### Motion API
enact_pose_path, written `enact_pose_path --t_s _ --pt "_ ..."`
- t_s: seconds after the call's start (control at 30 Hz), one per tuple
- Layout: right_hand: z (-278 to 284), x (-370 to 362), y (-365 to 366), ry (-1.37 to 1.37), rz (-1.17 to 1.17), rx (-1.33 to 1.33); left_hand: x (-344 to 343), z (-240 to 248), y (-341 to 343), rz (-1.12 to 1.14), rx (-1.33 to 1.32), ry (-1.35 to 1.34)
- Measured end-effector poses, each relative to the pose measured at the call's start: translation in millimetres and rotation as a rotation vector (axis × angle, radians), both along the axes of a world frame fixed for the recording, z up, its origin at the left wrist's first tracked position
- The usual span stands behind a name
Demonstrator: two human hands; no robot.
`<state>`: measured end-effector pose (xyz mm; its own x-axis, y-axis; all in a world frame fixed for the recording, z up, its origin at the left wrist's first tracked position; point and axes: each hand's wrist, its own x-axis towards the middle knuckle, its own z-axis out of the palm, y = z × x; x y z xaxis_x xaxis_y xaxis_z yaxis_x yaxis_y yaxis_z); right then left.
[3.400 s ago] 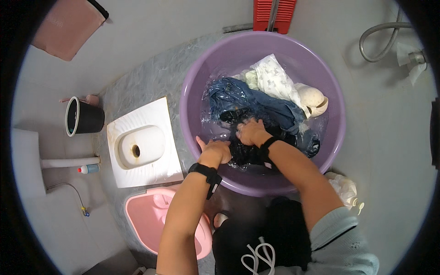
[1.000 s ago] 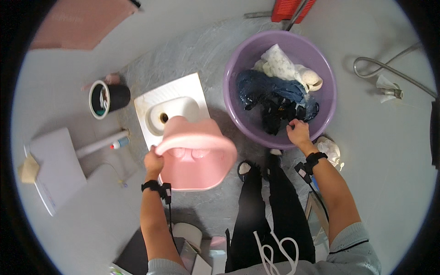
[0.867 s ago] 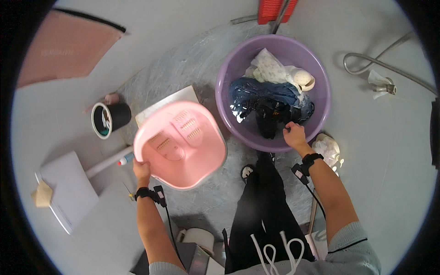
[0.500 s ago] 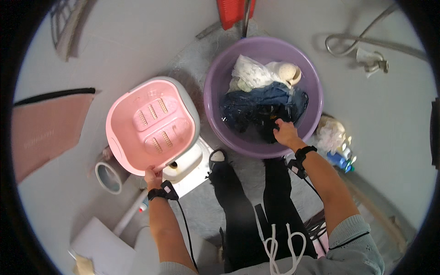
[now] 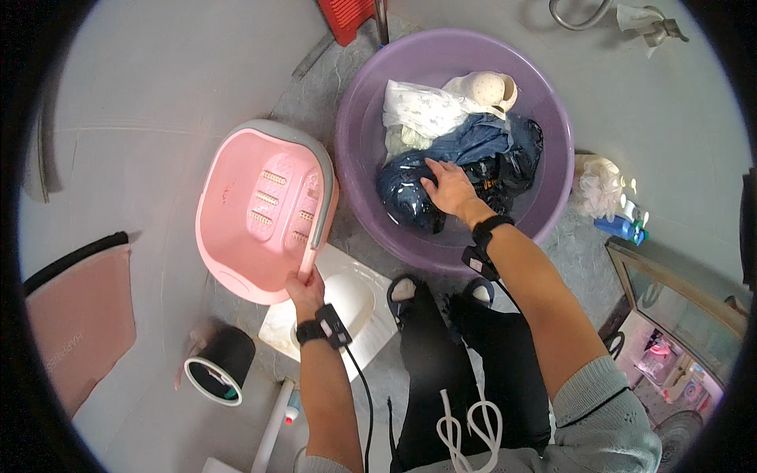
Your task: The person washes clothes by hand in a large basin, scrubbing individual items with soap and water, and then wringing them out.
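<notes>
My left hand (image 5: 306, 290) is closed on the near rim of a pink plastic foot basin (image 5: 240, 229), beside its grey handle. The basin holds nothing but its ribbed massage strips and is tilted. To its right stands a large round purple tub (image 5: 348, 134) with water and wet laundry in it. My right hand (image 5: 451, 189) reaches in with fingers spread, resting on a soaked dark blue garment (image 5: 406, 189). Black cloth (image 5: 520, 162) lies to the right of that. Farther back are a white patterned garment (image 5: 426, 110) and a cream cupped piece (image 5: 482, 91) like a bra.
Below the pink basin is a white squat toilet (image 5: 377, 335). A black bin (image 5: 229, 355) stands left of it. Right of the tub sit a bath puff (image 5: 597, 189) and a blue bottle (image 5: 617, 229). A red ridged plastic piece (image 5: 347, 17) is behind. A framed door (image 5: 670, 288) is at right.
My right hand has moved left across the laundry, from the black cloth onto the dark blue garment, and its fingers have spread. The basin, still gripped by my left hand, has turned and tilted more.
</notes>
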<state>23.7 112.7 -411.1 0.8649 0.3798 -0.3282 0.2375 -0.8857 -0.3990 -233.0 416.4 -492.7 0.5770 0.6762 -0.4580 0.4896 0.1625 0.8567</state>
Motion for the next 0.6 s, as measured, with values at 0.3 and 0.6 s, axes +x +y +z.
enact_pose_path --t_s 0.3,0.6 --pt "-61.1 60.6 50.6 0.12 -0.005 -0.285 56.3 80.8 -64.3 0.473 -0.906 0.02" --pt "-103.6 56.0 19.5 0.145 -0.097 -0.018 171.0 132.9 -99.3 -0.287 -0.714 -0.03"
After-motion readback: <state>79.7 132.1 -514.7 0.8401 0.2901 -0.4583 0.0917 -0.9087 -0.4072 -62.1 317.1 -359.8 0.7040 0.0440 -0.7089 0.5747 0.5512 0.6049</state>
